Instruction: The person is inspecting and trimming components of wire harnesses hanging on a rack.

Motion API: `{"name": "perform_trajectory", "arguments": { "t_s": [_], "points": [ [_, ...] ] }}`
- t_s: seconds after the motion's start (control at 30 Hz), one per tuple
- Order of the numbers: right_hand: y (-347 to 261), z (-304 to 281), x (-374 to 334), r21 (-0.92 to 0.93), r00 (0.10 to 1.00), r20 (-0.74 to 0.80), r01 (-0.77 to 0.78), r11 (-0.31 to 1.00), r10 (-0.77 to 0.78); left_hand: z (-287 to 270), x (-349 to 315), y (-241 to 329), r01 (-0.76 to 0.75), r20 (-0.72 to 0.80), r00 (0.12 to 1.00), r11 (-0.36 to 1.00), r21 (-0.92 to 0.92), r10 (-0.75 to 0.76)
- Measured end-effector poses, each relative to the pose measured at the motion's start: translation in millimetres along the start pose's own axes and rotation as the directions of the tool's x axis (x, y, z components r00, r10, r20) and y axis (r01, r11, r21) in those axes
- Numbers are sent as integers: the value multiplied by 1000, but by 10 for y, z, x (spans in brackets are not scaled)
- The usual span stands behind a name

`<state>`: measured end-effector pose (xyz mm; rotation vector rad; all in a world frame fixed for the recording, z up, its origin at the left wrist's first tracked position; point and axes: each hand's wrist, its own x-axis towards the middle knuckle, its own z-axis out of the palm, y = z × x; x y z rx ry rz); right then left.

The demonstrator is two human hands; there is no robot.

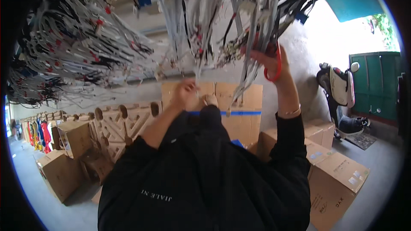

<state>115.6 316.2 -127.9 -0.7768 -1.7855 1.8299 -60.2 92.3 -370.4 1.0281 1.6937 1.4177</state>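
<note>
Bundles of white, grey and black wire harnesses (175,13) with red bands and small connectors hang in front of me. My right hand (280,66) is raised among the strands on the right, closed around scissors whose red handle loop (279,70) shows by the palm; wires hide the blades. Several white cables hang past its fingers. My left hand (185,93) is lower and near the middle, its fingers curled together. A thin white strand (198,70) comes down to those fingertips, but whether they pinch it is too blurred to tell.
Upright flat cardboard (239,122) with a blue stripe stands below the hands. Cardboard boxes (338,167) sit at the right, more boxes (62,173) at the left beside moulded brown packing trays (124,130). A scooter (340,87) stands near a green door (374,83). Another dense harness bundle (64,38) hangs at left.
</note>
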Motion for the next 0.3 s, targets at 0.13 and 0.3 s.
{"name": "perform_trajectory", "arguments": {
  "t_s": [0.13, 0.3],
  "points": [
    [-59, -93, -37, -78, 999, 41, 29, 997, -26, -174, 143, 375, 12, -61, 998, 996, 93, -6],
    [53, -116, -22, 10, 996, 79, 50, 999, -50, 33, -83, 947, 143, 61, 972, 778, 612, -226]
  ]
}}
